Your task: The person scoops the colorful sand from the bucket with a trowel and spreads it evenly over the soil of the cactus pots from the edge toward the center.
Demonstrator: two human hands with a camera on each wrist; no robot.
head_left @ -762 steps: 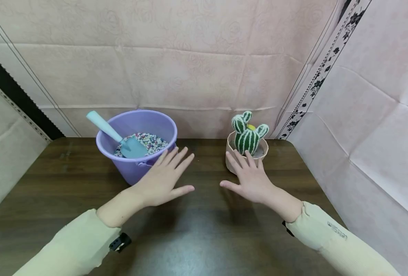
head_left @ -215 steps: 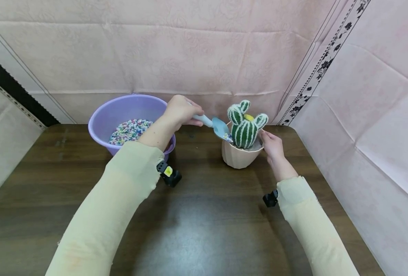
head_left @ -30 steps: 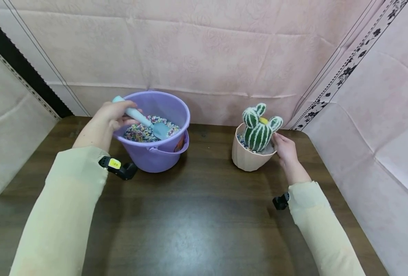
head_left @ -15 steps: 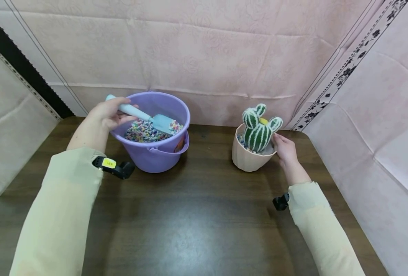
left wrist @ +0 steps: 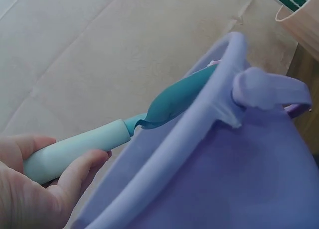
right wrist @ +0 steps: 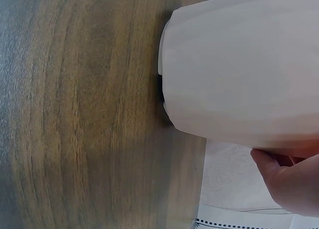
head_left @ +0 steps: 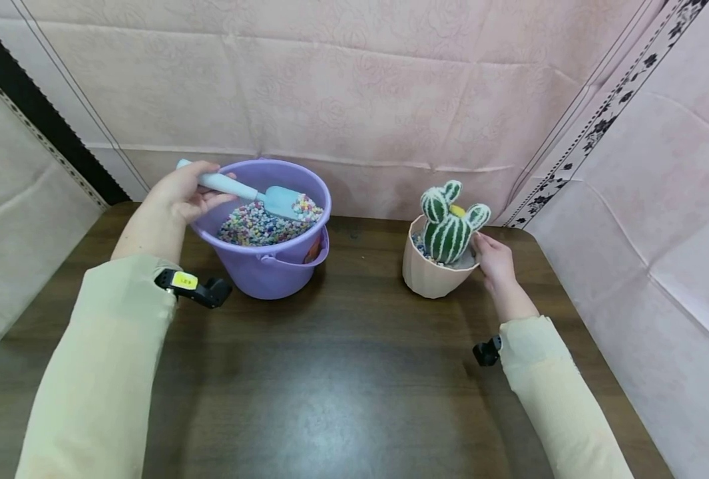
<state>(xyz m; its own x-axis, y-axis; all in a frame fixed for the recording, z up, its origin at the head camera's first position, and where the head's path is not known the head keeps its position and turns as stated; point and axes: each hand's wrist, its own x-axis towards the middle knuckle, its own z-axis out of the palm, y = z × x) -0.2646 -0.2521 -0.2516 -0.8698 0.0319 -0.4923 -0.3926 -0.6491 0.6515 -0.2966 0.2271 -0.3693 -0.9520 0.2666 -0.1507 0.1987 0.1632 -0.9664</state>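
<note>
My left hand grips the pale blue handle of a small scoop shovel, also seen from the side in the left wrist view. Colourful pebbles lie on the scoop's blade, which is over more pebbles inside a purple bucket. At the right, my right hand pinches the rim of a cream faceted pot. A green and white knitted cactus with a yellow top stands in that pot, and some pebbles show at its left side. In the right wrist view the thumb presses the pot's wall.
Both containers stand near the back edge of a dark wooden table. A pinkish cloth hangs behind, with cloth walls at left and right. The bucket's handle hangs down at its front right.
Over the last second the scoop has risen out of the pebbles with a load on its blade, and my left hand has shifted slightly up and left. The right hand stays at the pot.
</note>
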